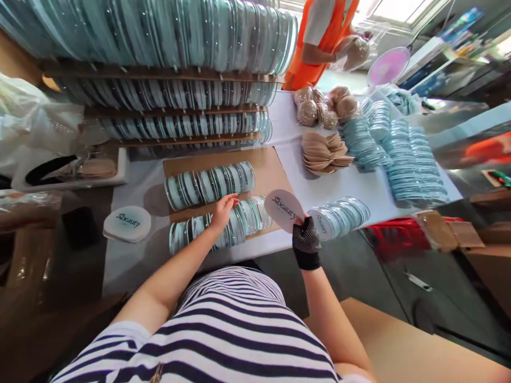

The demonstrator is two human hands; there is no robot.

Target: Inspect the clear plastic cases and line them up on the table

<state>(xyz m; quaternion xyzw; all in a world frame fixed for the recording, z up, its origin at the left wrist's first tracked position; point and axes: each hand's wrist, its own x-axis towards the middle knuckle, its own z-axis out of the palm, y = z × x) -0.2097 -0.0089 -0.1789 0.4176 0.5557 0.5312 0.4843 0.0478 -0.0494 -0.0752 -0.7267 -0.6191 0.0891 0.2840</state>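
My right hand (306, 242), in a dark fingerless glove, is closed on the edge of an oval printed card (284, 210) marked "beauty". My left hand (223, 211), bare, hovers over the front row of clear round cases (235, 226). Its fingers are loosely bent, with nothing visible in them. Behind it, a second row of clear round cases (209, 186) lies on a cardboard sheet (267, 165). To the right of my gloved hand, a short row of cases (339, 217) shows a printed card in its near end.
A pile of oval printed cards (128, 224) lies at the left. Racks of clear cases (179, 96) stand behind. Beige cups (325, 151), wrapped bundles (325, 106) and stacked cases (415, 159) occupy the table's right side. A person in an orange vest (305, 48) stands across the table.
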